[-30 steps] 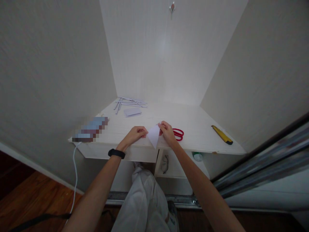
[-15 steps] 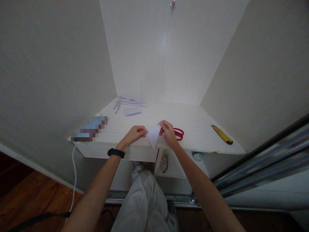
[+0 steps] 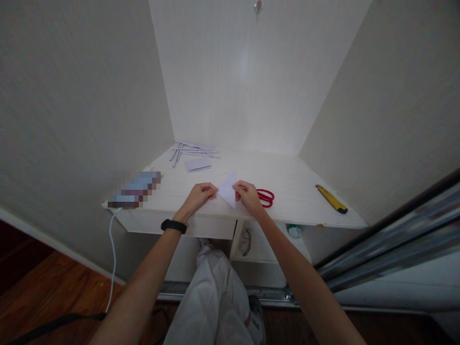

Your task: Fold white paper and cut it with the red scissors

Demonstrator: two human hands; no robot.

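Head view shows left grip (image 3: 200, 195) and right grip (image 3: 247, 195) pinching a paper triangle (image 3: 226, 191)

And there's not one readable word out here! Dark marks (image 3: 256, 324) on the shoe (image 3: 254, 306), down below the right hand (image 3: 247, 193), too small to make out; the object (image 3: 134, 189) left of the left hand (image 3: 201, 194), all pixelated, nothing legible there!
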